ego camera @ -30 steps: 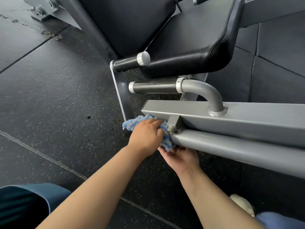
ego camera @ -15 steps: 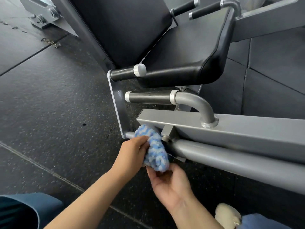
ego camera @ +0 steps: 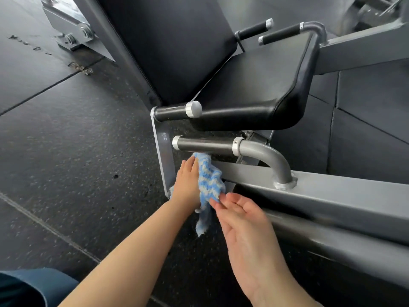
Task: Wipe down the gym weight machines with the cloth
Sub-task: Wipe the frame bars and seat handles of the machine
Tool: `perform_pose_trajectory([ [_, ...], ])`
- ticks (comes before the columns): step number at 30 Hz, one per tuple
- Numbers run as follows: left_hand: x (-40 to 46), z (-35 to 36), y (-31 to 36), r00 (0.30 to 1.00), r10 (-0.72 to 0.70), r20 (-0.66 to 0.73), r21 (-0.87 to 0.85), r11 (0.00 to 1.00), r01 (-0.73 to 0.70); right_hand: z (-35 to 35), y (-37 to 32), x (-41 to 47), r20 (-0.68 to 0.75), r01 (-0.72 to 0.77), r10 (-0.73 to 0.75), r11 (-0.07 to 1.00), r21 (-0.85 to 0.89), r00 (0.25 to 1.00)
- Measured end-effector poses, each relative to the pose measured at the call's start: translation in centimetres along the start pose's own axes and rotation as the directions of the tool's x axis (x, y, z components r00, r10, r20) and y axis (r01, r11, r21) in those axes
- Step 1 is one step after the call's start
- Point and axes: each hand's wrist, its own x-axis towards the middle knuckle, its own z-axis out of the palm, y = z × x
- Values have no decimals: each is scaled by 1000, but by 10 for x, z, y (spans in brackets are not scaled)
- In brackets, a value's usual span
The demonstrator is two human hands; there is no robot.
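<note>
A blue and white fluffy cloth (ego camera: pixel 209 182) is pressed against the end of the machine's grey square beam (ego camera: pixel 332 196), just under a black-gripped handle (ego camera: pixel 203 145). My left hand (ego camera: pixel 187 182) holds the cloth there, fingers laid flat along it. My right hand (ego camera: pixel 241 220) is palm up just below and right, fingers spread, fingertips touching the cloth's lower edge. A tail of cloth hangs down between the hands. The black padded seat (ego camera: pixel 254 96) and backrest (ego camera: pixel 172 47) sit above.
A grey round tube (ego camera: pixel 343 242) runs below the beam to the right. A flat grey plate (ego camera: pixel 162 160) stands left of the hands. A second short handle (ego camera: pixel 177 110) juts out above. Dark rubber floor tiles (ego camera: pixel 66 151) lie all around. My knee (ego camera: pixel 28 289) is at bottom left.
My left hand lifted the cloth from the tube's end up to the beam's end. My right hand let go and opened palm up. The view pulled back and up.
</note>
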Motion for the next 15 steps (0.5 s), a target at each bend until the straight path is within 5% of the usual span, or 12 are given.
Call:
perform_pose_trajectory([
  [2,12,-4,7,995,85,44,218,971,-92,1,-9,-2,24,98,-96,992,-85,995],
  [6,19,-10,47,960,260,100,249,928,-277,5,-30,1,141,225,-179,856,-465,974],
  [10,29,-13,45,977,187,105,274,939,-209,7,-39,10,272,341,-261,271,-900,926],
  [13,33,-17,24,992,86,94,186,977,-103,11,-42,19,360,329,-210,-168,-929,909],
  [15,32,-16,11,995,8,97,118,993,-19,12,-41,27,387,312,-168,-350,-883,907],
])
